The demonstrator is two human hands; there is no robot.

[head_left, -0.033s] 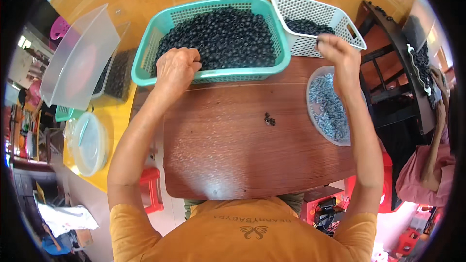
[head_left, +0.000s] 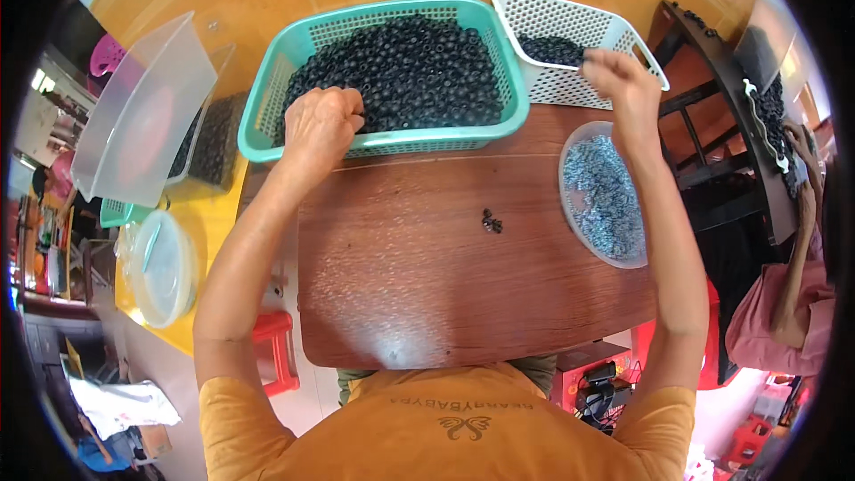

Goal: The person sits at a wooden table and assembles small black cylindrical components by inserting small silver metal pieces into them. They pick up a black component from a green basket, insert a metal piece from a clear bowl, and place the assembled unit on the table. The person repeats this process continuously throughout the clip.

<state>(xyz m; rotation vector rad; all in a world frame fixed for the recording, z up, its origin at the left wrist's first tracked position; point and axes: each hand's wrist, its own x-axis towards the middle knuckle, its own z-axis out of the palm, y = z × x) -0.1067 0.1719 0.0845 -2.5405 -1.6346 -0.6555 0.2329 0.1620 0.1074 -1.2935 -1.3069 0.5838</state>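
Observation:
My left hand (head_left: 322, 125) is closed in a fist at the near left rim of the green basket (head_left: 427, 135). Whatever lies inside its fingers is hidden. Small black ring-shaped pieces (head_left: 419, 71) with holes fill much of that basket. At the near wall of the white perforated basket (head_left: 570, 85), my right hand (head_left: 619, 80) has its fingers loosely apart, slightly blurred, with no piece visible in them. More dark pieces (head_left: 550, 49) lie inside the white basket. Below my right hand, a clear round tub (head_left: 579, 230) of small blue-grey shiny parts (head_left: 601, 200) is partly covered by my forearm.
A few dark bits (head_left: 492, 221) lie on the brown table (head_left: 401, 267). To the left, a yellow table (head_left: 209, 232) carries clear bins (head_left: 142, 116) and a round lidded tub (head_left: 165, 267). At right, another person's arm (head_left: 802, 249) reaches toward a dark table (head_left: 757, 151).
The dark piece seen at my right fingertips is no longer visible there, and those fingers have loosened over the white basket's edge. My left fist stays in place.

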